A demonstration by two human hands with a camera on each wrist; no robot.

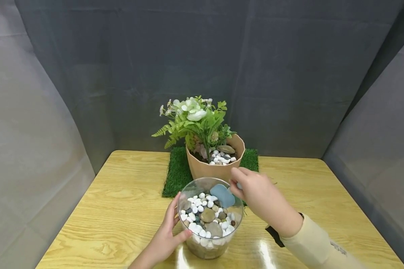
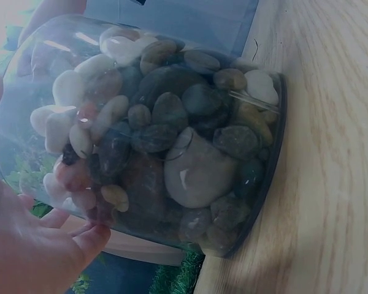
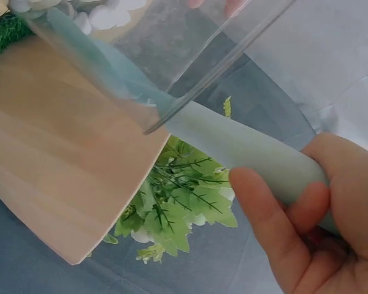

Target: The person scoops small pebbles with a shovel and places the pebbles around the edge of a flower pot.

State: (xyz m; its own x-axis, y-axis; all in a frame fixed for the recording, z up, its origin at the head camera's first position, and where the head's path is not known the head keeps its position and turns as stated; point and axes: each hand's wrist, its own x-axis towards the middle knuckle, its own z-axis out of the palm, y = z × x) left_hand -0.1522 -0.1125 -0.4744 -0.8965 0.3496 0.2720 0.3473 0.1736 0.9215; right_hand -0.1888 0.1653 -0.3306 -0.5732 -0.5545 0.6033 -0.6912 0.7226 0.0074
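A clear container [image 1: 212, 250], round and open at the top, stands on the wooden table, part-filled with white pebbles [image 1: 196, 201] and brown and grey stones [image 1: 207, 215]. My left hand [image 1: 165, 237] holds its left side, with the thumb at the near rim and the fingers against the wall. My right hand [image 1: 259, 190] grips the pale blue-green handle [image 3: 245, 147] of a small trowel over the container's far right rim. The trowel's blade [image 1: 223, 195] slants down inside, close over the pebbles. In the right wrist view the handle overlaps the rim.
Just behind the container, a peach-coloured pot [image 1: 208, 170] holds a leafy plant with white flowers [image 1: 196, 116], plus pebbles and a flat stone. The pot stands on a green turf mat [image 1: 176, 179]. Dark cloth [image 1: 175, 56] hangs behind the table [image 1: 128, 194].
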